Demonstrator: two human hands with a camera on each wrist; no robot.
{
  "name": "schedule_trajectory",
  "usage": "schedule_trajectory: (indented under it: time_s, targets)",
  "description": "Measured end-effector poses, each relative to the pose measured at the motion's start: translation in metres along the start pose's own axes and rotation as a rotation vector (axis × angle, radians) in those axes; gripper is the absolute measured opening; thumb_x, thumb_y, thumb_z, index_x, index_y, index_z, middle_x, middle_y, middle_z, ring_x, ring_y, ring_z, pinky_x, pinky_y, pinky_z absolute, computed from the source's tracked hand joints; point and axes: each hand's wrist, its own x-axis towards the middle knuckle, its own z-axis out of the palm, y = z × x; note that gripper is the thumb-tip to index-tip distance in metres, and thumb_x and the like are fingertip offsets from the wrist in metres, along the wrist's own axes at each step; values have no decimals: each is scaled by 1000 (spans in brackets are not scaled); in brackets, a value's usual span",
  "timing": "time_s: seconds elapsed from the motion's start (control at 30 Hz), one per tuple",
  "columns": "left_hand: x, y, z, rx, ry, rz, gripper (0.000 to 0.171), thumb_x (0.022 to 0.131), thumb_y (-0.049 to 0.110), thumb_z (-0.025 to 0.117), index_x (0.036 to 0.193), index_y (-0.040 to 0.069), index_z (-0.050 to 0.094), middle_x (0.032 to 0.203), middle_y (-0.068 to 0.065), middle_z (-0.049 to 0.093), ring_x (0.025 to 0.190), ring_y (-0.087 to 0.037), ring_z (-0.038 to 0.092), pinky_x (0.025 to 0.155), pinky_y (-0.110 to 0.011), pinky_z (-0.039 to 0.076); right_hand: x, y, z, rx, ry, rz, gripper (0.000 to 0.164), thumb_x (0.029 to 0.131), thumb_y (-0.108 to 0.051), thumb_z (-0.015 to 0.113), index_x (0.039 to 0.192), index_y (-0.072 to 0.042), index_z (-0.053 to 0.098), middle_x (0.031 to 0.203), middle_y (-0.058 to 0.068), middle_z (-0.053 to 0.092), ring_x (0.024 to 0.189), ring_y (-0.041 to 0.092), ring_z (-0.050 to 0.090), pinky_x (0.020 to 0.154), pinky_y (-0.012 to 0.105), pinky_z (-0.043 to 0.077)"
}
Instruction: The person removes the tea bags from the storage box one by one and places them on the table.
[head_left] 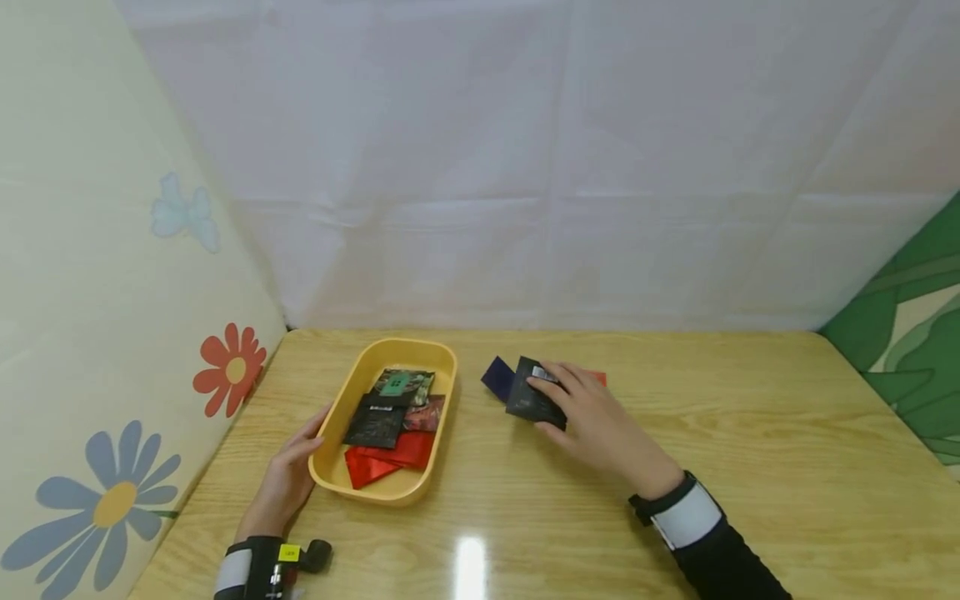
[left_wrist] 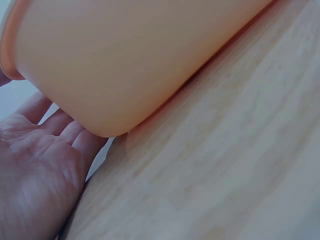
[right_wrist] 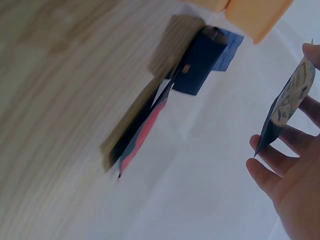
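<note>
My right hand (head_left: pixel 600 425) pinches a flat black packet (head_left: pixel 531 398) between thumb and fingers. In the right wrist view this packet (right_wrist: pixel 290 97) is tilted and lifted off the table, its printed face partly showing. Beneath and behind it in the head view lie a dark blue packet (head_left: pixel 497 379) and a red piece (head_left: pixel 600 378), mostly hidden by the hand. My left hand (head_left: pixel 288 475) rests against the left side of a yellow plastic basket (head_left: pixel 322 471). In the left wrist view its fingers lie fairly straight along the outer wall (left_wrist: pixel 100 70).
Inside the basket are a black packet (head_left: pixel 375 425), a green-and-black packet (head_left: pixel 405 385), a dark red packet (head_left: pixel 424 414) and shiny red packets (head_left: pixel 408 452). The wooden table (head_left: pixel 750 433) meets a white sheet (head_left: pixel 570 250) at the back. A flower-patterned panel (head_left: pixel 75 333) stands left.
</note>
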Motion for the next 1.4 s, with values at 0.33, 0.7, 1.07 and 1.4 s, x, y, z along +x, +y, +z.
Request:
schedule_trajectory:
  time_s: [0.33,0.7,1.07,1.4]
  targets:
    - [-1,1,-1,6,0,0,58,103,10,32,157,0,12,145,13,37,128,1,41,103,-18,37,-7,28,2,27,3,81,65,89,-31,75,144,-7,50,147,22,42,130,44,43,106,60,33]
    - [-1,-1,-2,11,-20,36,58,103,10,33,156,-3,12,141,16,43,128,1,41,102,-18,38,-17,55,-9,22,-14,207,65,89,-28,75,143,-2,49,144,27,42,127,48,43,104,62,33]
    - [1,-2,-3,15,-26,29,57,104,11,33,157,0,13,143,16,41,129,2,40,103,-18,37,-30,78,-13,56,-59,309,61,91,-25,73,141,3,50,141,32,44,126,51,42,103,64,34]
    - [1,-2,-3,19,-26,11,59,104,11,32,157,-1,11,147,12,35,129,2,40,103,-18,37,-39,96,-21,123,-166,429,65,94,-32,67,142,7,46,140,36,41,126,56,39,103,66,32]
